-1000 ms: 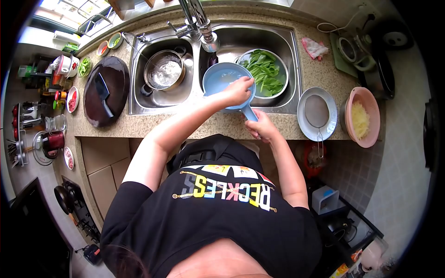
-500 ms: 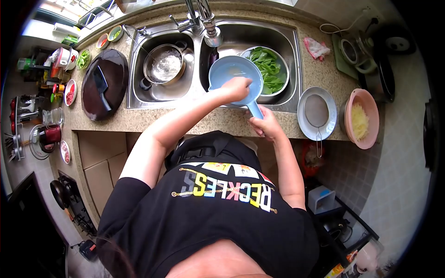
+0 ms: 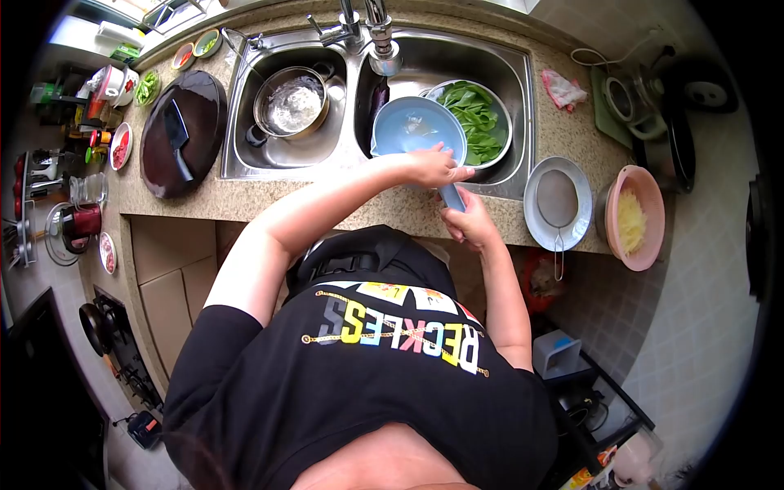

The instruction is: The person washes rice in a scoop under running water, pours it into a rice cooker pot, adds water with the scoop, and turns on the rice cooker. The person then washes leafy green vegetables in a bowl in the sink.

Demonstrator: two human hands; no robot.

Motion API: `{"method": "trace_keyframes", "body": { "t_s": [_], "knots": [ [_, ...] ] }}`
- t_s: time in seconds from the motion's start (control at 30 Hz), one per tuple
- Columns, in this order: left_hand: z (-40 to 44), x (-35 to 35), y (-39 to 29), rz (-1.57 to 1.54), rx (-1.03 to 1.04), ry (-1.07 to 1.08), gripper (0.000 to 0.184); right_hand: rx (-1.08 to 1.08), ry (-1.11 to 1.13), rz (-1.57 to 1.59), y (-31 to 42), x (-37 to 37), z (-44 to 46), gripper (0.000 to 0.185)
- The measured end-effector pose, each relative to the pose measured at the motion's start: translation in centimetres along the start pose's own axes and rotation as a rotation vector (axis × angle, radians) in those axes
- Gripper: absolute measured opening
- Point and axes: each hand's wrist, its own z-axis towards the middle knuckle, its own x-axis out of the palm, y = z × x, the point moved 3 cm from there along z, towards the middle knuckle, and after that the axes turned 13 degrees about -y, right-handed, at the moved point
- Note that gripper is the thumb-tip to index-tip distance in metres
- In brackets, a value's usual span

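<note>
My right hand (image 3: 468,219) is wrapped round the handle of a blue water dipper (image 3: 412,122) held over the front of the right sink basin. Water seems to lie in the dipper, with a bright glint on it. My left hand (image 3: 437,166) is at the dipper's near rim, close to the handle, with its fingers spread and nothing in them. Behind and right of the dipper, a white-rimmed basin (image 3: 508,135) holds green leafy vegetables (image 3: 478,122); the dipper overlaps its left edge. A dark purple eggplant-like thing (image 3: 379,98) shows left of the dipper, partly hidden.
A pot of water (image 3: 317,122) stands in the left basin under the faucet (image 3: 382,49). Left lies a dark round board (image 3: 208,139) with a cleaver (image 3: 175,139). Right are a strainer (image 3: 557,196) on a bowl and a pink colander (image 3: 649,233) with pale shreds.
My left hand has come out of the dipper's bowl toward its near rim, and its curled fingers have spread. My right hand keeps its hold on the handle.
</note>
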Motion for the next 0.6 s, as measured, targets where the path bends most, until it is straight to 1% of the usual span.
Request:
{"method": "trace_keyframes", "body": {
  "t_s": [0.07, 0.1, 0.17, 0.2, 0.27, 0.3, 0.37, 0.4, 0.5, 0.57, 0.6],
  "knots": [
    [-0.2, 0.0, 0.3, 0.143, -0.003, 0.047, 0.063, -0.002, 0.005, -0.001, 0.2, -0.1, -0.1, 0.034],
    [-0.2, -0.1, 0.3, 0.14, -0.006, 0.044, 0.063, -0.015, -0.015, -0.019, 0.4, 0.0, -0.2, 0.033],
    [-0.6, -0.4, -0.1, 0.373, -0.032, 0.094, 0.069, -0.023, -0.033, -0.038, 0.4, 0.0, -0.3, 0.033],
    [-0.6, -0.5, -0.1, 0.37, -0.033, 0.094, 0.069, -0.026, -0.017, -0.027, 0.3, -0.2, -0.2, 0.032],
    [-0.4, -0.9, -0.3, 0.24, -0.046, -0.054, 0.067, -0.025, 0.0, -0.021, 0.1, -0.4, -0.2, 0.032],
    [-0.2, -0.9, -0.2, 0.239, -0.048, -0.055, 0.067, -0.023, -0.001, -0.029, 0.1, -0.4, -0.3, 0.032],
    [0.6, -0.9, 0.1, -0.244, -0.067, -0.228, 0.062, -0.021, 0.0, -0.038, 0.1, -0.2, -0.3, 0.032],
    [0.9, -0.4, 0.4, -0.34, -0.053, -0.273, 0.059, -0.013, -0.013, -0.039, 0.2, -0.1, -0.4, 0.031],
    [0.3, 0.0, -0.1, -0.259, -0.015, -0.286, 0.059, -0.003, -0.029, -0.032, 0.4, -0.1, -0.3, 0.03],
    [-0.3, -0.3, -0.6, -0.277, 0.019, -0.3, 0.058, -0.002, -0.031, -0.022, 0.4, 0.0, -0.2, 0.029],
    [-0.6, -0.4, -0.8, -0.215, 0.017, -0.268, 0.057, -0.004, -0.031, -0.025, 0.6, 0.0, -0.3, 0.028]
  ]
}}
